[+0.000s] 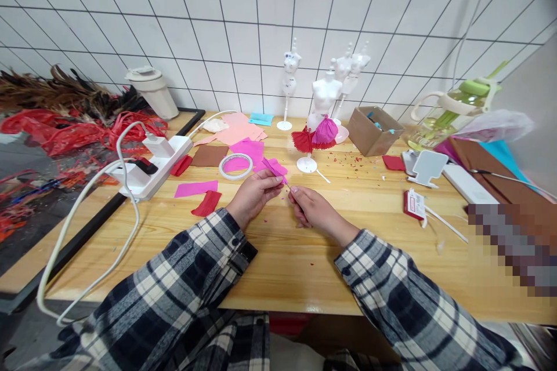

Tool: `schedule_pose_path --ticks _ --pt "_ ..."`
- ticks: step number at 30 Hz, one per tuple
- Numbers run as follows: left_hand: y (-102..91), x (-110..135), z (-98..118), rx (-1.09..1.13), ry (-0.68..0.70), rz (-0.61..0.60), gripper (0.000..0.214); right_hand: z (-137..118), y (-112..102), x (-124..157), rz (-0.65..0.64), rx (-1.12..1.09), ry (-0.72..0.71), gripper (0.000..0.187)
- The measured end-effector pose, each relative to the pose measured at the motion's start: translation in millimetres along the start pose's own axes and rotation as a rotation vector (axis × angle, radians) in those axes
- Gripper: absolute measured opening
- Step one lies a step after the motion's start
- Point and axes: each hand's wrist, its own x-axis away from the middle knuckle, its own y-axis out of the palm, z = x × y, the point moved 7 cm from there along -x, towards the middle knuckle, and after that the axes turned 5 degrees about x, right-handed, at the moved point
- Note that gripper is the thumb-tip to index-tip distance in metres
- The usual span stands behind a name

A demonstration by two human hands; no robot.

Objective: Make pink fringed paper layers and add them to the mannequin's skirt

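- Soft plaid sleeves [183,269], at 7 and 5 o'clock
- Left hand [256,196] pinching crinkled pink paper [275,167], dial's centre
- Right hand [311,207], fingers curled; cannot tell what's gripped
- Smooth tape ring [235,176], 9 o'clock

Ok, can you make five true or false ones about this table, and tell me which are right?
1. The left hand holds a pink strip. True.
2. The tape stands on its edge. False: the tape lies flat.
3. The nearest mannequin has red and pink stuff on it. True.
4. The bottle with the green lid is left of the hands. False: the bottle is to their right.
5. The power strip has nothing plugged in. False: plugs are in it.
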Motion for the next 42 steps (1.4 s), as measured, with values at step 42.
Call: schedule_pose_path --ticks 42 --pt "2.8 5.5 -1.8 0.01 0.104 0.08 0.032 -1.6 1.2 -2.9 0.085 0.001 -0.069 0.04"
